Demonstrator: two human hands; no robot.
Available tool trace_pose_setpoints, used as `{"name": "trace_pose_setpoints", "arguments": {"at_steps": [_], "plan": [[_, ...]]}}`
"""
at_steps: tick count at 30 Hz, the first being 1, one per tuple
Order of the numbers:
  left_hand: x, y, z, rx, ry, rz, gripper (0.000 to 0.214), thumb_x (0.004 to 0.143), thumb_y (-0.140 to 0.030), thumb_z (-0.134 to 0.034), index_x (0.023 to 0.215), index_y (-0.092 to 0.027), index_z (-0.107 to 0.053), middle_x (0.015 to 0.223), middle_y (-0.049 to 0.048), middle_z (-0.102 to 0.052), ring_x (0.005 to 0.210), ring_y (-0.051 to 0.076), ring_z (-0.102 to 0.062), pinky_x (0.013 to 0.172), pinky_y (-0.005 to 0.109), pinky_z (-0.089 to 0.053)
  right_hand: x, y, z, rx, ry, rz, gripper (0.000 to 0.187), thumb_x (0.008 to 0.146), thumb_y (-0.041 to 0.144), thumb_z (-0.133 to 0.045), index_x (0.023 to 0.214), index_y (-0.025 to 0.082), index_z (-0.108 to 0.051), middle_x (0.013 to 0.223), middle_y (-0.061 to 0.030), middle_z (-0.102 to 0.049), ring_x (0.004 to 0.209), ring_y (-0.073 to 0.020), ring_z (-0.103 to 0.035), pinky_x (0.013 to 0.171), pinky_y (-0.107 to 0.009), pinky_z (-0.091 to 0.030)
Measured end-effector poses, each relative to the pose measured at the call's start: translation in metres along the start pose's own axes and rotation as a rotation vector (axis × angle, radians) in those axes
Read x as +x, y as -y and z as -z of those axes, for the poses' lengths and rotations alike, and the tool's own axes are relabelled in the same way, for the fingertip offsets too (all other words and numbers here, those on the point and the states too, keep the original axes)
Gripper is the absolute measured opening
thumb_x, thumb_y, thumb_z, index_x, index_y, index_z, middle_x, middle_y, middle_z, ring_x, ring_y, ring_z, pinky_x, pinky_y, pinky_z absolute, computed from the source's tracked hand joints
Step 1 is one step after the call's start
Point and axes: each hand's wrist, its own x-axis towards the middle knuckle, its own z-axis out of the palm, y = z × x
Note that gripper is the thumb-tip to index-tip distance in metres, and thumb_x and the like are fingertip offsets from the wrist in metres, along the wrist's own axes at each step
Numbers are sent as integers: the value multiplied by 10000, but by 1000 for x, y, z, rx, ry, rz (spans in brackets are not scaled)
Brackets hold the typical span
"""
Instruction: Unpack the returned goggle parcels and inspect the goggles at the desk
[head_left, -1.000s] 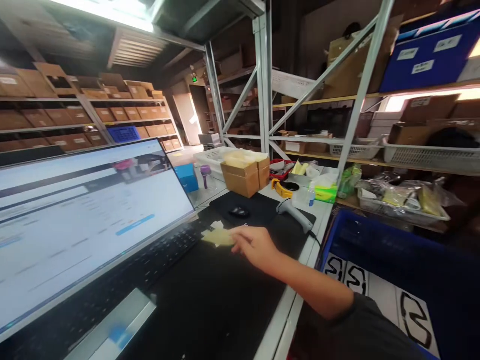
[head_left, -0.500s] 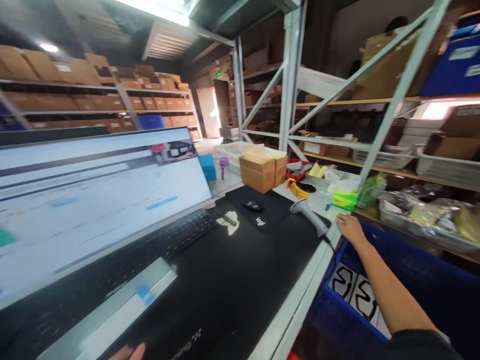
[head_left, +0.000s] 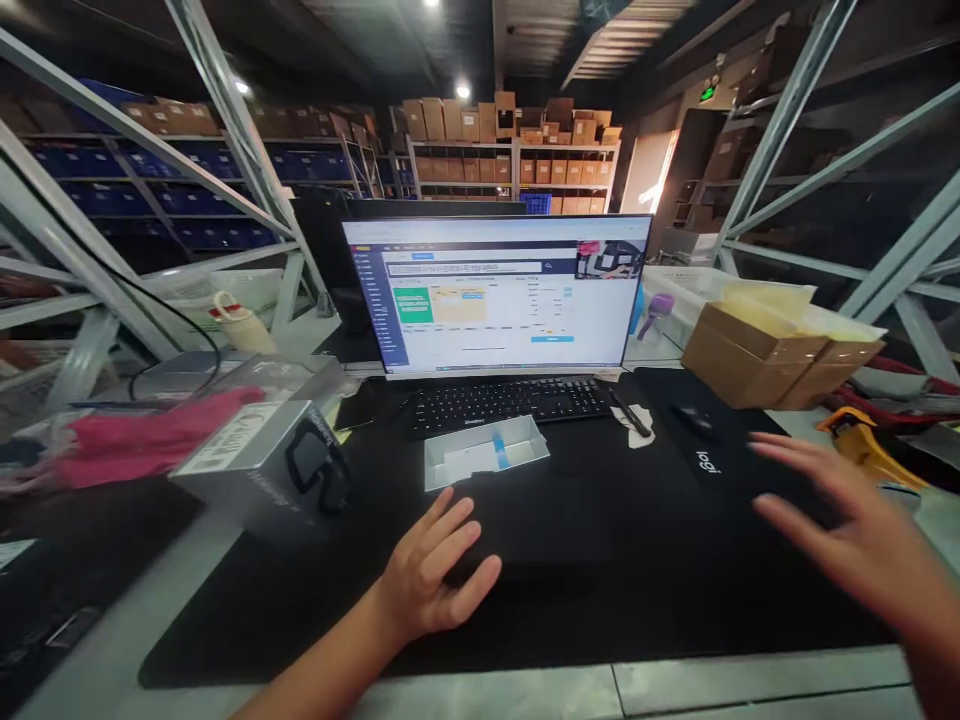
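My left hand [head_left: 439,570] lies over the black desk mat [head_left: 675,590], fingers apart and holding nothing. Just beyond its fingertips is a shallow white box tray [head_left: 465,465] with a blue strip inside. On the right, my right hand [head_left: 855,530] hovers over the mat, slightly blurred, with thumb and fingers spread around nothing. The black mouse [head_left: 694,421] is nearest to it, on the mouse pad [head_left: 739,465]. A black keyboard [head_left: 510,402] sits behind the tray, below the lit monitor [head_left: 495,330].
To the left stands a grey product box [head_left: 255,480] beside pink fabric [head_left: 150,435]. A black pen-like tool [head_left: 631,412] lies on a white scrap. Cardboard boxes [head_left: 750,360] stand at the back right, near a yellow tape dispenser [head_left: 862,450]. Metal shelf posts [head_left: 232,110] flank the desk.
The view has swung left to face the monitor. My right hand has come from the desk's right edge, near the green package, to over the mat. My left hand shows more fully.
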Motion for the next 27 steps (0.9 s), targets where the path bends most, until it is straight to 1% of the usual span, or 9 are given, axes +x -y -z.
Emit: {"name": "trace_pose_setpoints", "arguments": {"at_steps": [3, 6, 8, 10, 12, 14, 19, 23, 27], "plan": [[7, 0, 0, 37, -19, -60, 456, 722, -44, -738, 1058, -330, -625, 1178, -3, -565, 1193, 231, -616, 1046, 522, -541, 29, 74, -50, 181, 442, 268, 1016, 707, 577, -807, 1546, 308, -300, 1583, -149, -333, 1397, -395, -410, 1078, -567, -451], [13, 1, 6, 111, -23, -152, 437, 729, -62, -742, 1052, -330, -618, 1286, -3, -518, 1266, 243, -569, 1071, 518, -520, 49, 121, -86, 238, 602, 369, 1072, 681, 442, -840, 1562, 308, -245, 1563, -135, -363, 1367, -354, -463, 1082, -503, -470], [15, 3, 10, 204, -27, -64, 550, 752, -48, -733, 1176, -361, -575, 1425, 21, -432, 1353, 274, -493, 1096, 545, -483, 58, 135, -103, 275, 584, 387, 1022, 686, 343, -819, 1546, 298, -270, 1489, -122, -463, 1306, -328, -527, 1075, -479, -477], [15, 6, 10, 215, -88, 272, 736, 790, -111, -751, 1390, -369, -411, 1548, 101, -293, 1443, 331, -367, 1131, 609, -403, 64, 140, -119, 290, 457, 367, 964, 696, 316, -796, 1522, 284, -299, 1461, -116, -493, 1294, -322, -537, 1083, -480, -467], [14, 7, 5, 4, -188, 680, 884, 845, -312, -747, 1519, -320, -175, 1578, 198, -217, 1466, 361, -318, 1145, 648, -338, 66, 145, -136, 292, 270, 311, 900, 716, 356, -783, 1489, 274, -329, 1449, -117, -502, 1289, -327, -539, 1081, -498, -466], [13, 7, -5, -384, -231, 922, 967, 854, -587, -663, 1533, -272, -52, 1547, 251, -266, 1426, 356, -395, 1127, 625, -369, 64, 154, -152, 281, 108, 249, 854, 732, 388, -768, 1463, 266, -342, 1398, -126, -538, 1247, -333, -568, 1040, -513, -499], [5, -4, -23, -876, -204, 1099, 1083, 655, -794, -701, 1451, -229, -232, 1413, 221, -497, 1324, 361, -522, 1084, 543, -462, 34, 181, -192, 231, 4, 377, 856, 754, 351, -720, 1487, 266, -287, 1331, -154, -542, 1180, -359, -590, 878, -514, -591], [-9, -2, -11, -733, -260, 1210, 892, 807, -634, -664, 1458, -198, -237, 1394, 205, -533, 1303, 342, -544, 1117, 544, -433, 15, 186, -205, 301, 78, 539, 806, 831, 355, -670, 1510, 231, -255, 1383, -176, -502, 1254, -354, -544, 921, -500, -582], [-16, 10, 7, -535, -192, 1037, 906, 860, -518, -629, 1535, -213, -108, 1562, 197, -336, 1440, 344, -371, 1173, 567, -335, 41, 187, -182, 394, 126, 496, 466, 930, 287, -566, 1377, 262, -436, 1332, -140, -551, 1223, -305, -562, 995, -502, -528]]}}
